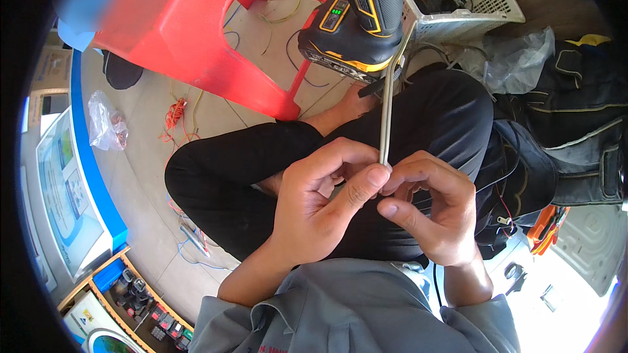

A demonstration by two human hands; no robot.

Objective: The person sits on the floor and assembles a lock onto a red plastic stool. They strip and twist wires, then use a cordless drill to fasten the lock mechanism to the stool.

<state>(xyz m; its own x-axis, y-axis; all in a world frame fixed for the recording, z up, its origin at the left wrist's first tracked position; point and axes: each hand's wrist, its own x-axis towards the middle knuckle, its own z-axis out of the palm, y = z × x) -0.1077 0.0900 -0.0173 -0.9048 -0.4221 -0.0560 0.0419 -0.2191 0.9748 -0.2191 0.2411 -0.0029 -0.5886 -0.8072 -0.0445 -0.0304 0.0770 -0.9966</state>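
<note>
A doubled light-grey cable (386,111) rises from my fingers, past the battery end of a black and yellow cordless drill (366,19). My left hand (327,196) is closed, pinching the cable's lower end between thumb and index finger. Close beside it, on the right, is my right hand (432,206), its fingers bent and its thumb apart from them. Its index fingertip meets the left thumb at the cable's end. I see nothing held in the right hand. Both hands hover over my crossed legs in black trousers (242,163).
Ahead stands a red plastic stool (196,33), with loose wires on the tiled floor. A white crate (468,23) with dark items stands at the far right, near a clear plastic bag (520,59). A black bag (575,124) lies right; a wooden-edged tray (140,301) is lower left.
</note>
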